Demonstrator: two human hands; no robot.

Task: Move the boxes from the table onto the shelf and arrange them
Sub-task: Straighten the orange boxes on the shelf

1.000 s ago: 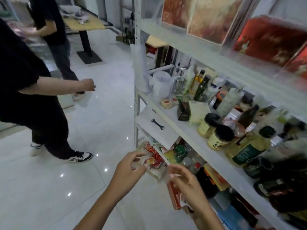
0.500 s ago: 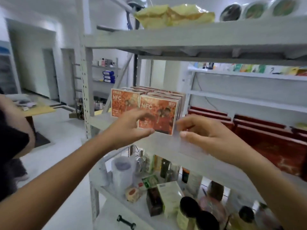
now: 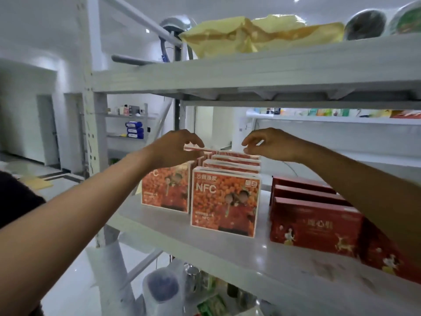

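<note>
Both arms were stretched out over the middle shelf (image 3: 205, 242) of a white metal rack. The left hand (image 3: 175, 148) had its fingertips pinched on the top edge of one of the orange boxes (image 3: 224, 201) at the back of the left row. The right hand (image 3: 272, 144) sat above the back of the right row, fingers curled loosely; couldn't tell if it was gripping a box or just touching the top edge, since that bit was blurry.

The orange boxes, the ones with "NFC" printed on the front, stood upright in two rows running front to back, side by side. Front box of the right row sat a little nearer the shelf edge than the front one on the left.

Just to the right of them, with a small gap, were dark red boxes (image 3: 315, 226) lined up front to back too, partly hidden behind the right forearm.

Up on the shelf above lay a crumpled yellow bag (image 3: 250, 35). The tier below held bottles and a cloudy plastic container (image 3: 163, 290), all pretty blurred.
</note>
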